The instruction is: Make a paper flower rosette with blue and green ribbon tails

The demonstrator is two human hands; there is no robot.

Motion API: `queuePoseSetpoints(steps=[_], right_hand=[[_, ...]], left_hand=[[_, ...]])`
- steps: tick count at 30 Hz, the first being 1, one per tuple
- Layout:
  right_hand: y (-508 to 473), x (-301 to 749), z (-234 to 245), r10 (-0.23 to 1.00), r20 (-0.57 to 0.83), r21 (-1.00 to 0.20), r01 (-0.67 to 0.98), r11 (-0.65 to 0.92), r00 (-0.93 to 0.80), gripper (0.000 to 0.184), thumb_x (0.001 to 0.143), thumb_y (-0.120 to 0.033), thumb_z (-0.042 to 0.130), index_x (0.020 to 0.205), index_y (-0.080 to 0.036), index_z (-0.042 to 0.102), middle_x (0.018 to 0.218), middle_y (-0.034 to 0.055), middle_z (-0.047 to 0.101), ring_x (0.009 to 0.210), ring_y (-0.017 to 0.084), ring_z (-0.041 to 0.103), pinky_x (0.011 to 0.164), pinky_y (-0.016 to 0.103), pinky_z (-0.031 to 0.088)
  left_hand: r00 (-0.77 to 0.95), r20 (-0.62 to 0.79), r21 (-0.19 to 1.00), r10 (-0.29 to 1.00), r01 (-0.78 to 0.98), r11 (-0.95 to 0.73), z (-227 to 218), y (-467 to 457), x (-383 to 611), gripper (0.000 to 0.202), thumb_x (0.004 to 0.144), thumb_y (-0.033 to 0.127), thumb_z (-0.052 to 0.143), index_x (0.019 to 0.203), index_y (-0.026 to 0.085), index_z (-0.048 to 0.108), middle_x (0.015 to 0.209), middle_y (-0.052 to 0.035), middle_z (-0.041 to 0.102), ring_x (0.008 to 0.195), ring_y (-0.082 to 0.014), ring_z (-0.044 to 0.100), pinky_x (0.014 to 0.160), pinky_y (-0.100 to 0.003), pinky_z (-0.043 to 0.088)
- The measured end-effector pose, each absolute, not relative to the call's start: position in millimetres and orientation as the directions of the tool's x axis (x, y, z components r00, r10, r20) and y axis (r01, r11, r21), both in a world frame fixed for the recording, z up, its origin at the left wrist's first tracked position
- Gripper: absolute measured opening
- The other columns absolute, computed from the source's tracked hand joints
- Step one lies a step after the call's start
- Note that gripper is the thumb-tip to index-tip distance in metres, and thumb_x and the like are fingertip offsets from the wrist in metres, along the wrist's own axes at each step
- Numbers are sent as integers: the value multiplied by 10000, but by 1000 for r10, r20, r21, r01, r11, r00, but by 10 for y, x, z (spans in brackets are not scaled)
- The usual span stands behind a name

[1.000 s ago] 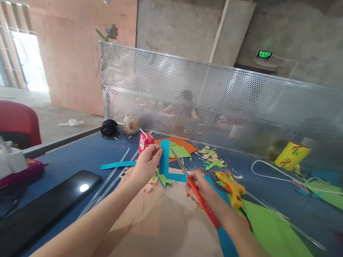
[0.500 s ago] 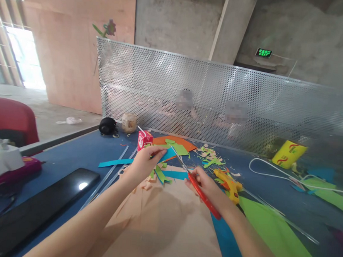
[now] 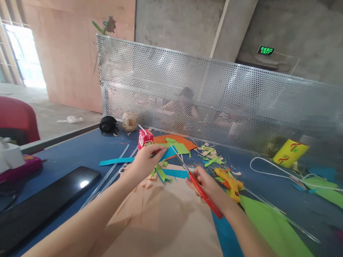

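My left hand (image 3: pixel 148 160) pinches a blue paper strip (image 3: pixel 170 153) between thumb and fingers, and the strip's long tail sticks out to the left behind the wrist. Held in my right hand (image 3: pixel 201 180) are red-handled scissors (image 3: pixel 204 194), their blades pointing up and left at the strip's right end. Whether the blades touch the paper I cannot tell. Under both hands lies a large beige paper sheet (image 3: pixel 166 221), with green, blue and beige cut pieces (image 3: pixel 163 173) at its far edge. A yellow glue gun (image 3: pixel 229 183) rests just right of my right hand.
A phone (image 3: pixel 44 206) and power strip (image 3: pixel 29 168) lie at left. Behind the hands are a red drink carton (image 3: pixel 144 138), orange paper (image 3: pixel 185 143) and paper scraps (image 3: pixel 212 154). Clear glue sticks (image 3: pixel 107 179), green paper (image 3: pixel 275 232) and a yellow roll (image 3: pixel 290 153) flank them. A perforated metal screen (image 3: pixel 162 81) stands behind.
The view has shifted very slightly. Both hands keep their grip, with the scissors and blue strip in nearly the same place.
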State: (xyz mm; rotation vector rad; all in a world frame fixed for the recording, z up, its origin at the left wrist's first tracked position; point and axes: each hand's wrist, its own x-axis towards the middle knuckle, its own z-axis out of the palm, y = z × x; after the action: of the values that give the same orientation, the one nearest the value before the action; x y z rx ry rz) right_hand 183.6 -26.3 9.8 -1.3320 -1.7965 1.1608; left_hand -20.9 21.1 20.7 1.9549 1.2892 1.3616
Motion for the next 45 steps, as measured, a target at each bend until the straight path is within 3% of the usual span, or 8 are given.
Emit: queuePoseSetpoints(steps=[24, 37, 45], right_hand=[[-257, 1826, 100, 949, -54, -897, 432, 90, -310, 295, 775, -442, 534, 761, -233, 326, 598, -79, 372, 452, 68, 296, 378, 158, 225], [-264, 1808, 112, 950, -61, -902, 425, 78, -306, 321, 765, -481, 529, 753, -236, 323, 576, -79, 362, 427, 70, 297, 373, 168, 211], [-260, 1804, 74, 937, -7, -909, 394, 140, -349, 282, 797, -459, 497, 787, -239, 322, 625, -76, 384, 501, 89, 402, 470, 211, 306]], left_hand=[[62, 441, 811, 896, 401, -427, 225, 160, -185, 292, 769, 363, 475, 831, 166, 682, 735, -31, 673, 644, -149, 554, 590, -255, 418], [44, 432, 837, 901, 351, -419, 205, 170, -175, 265, 751, 358, 497, 799, 182, 690, 735, -22, 677, 661, -153, 566, 606, -256, 427], [-11, 423, 857, 906, 328, -396, 170, 201, -184, 281, 757, 362, 491, 824, 176, 690, 774, -36, 688, 728, -175, 580, 628, -269, 442]])
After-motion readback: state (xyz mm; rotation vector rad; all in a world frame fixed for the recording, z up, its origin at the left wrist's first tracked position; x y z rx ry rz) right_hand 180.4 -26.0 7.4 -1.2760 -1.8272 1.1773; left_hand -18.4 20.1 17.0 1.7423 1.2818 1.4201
